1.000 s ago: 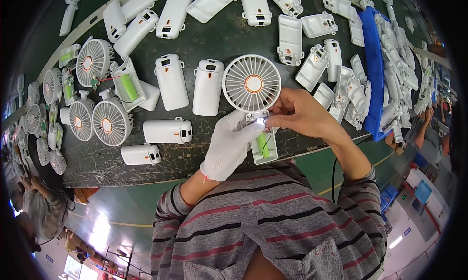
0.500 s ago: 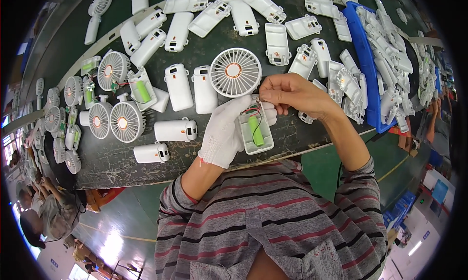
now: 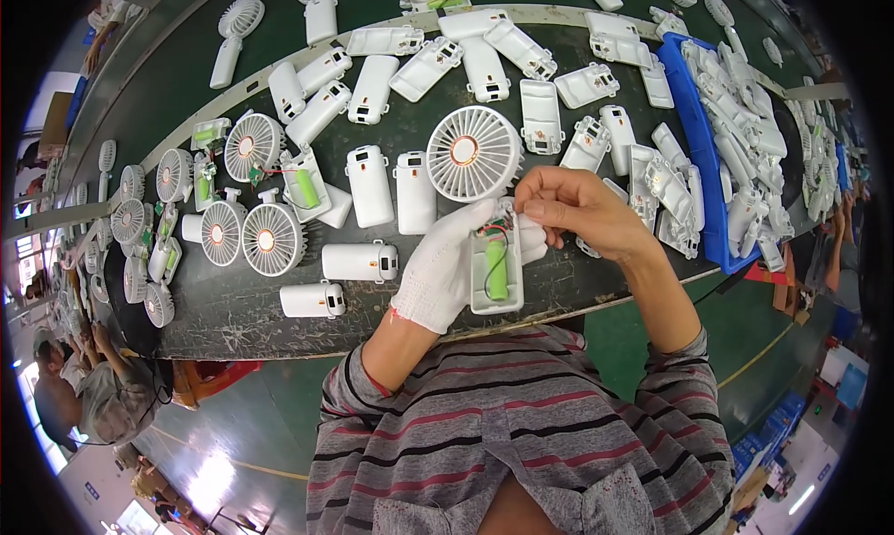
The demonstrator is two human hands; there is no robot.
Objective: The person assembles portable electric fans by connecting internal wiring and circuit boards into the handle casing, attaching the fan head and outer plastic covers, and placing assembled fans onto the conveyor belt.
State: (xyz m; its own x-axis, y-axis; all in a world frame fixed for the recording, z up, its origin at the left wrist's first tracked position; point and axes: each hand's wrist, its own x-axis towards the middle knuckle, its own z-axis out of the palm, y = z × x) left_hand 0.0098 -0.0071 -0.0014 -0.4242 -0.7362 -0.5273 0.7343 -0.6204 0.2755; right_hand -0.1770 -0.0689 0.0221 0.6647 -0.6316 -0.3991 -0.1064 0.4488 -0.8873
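Note:
My left hand (image 3: 443,268), in a white knit glove, is closed around the open handle of a small white handheld fan (image 3: 474,153). The fan's round grille points away from me. Inside the handle shell (image 3: 504,304) lie a green battery (image 3: 496,270), red and black wires and a small circuit board. My bare right hand (image 3: 582,213) is at the top of the handle, thumb and forefinger pinched close to the fan's neck. Whatever is between those fingertips is too small to make out. Two white handle covers (image 3: 370,186) lie just left of the fan.
Many loose white covers (image 3: 484,67) are spread over the dark worktable (image 3: 233,335). Fans with exposed batteries (image 3: 273,240) stand at the left. A blue bin (image 3: 694,144) heaped with white parts is at the right. Beyond the rail, finished-looking fans (image 3: 238,32) lie on a green surface.
The whole view has shifted, so the table and its things sit further right and lower. Both hands keep nearly the same hold at the fan's handle.

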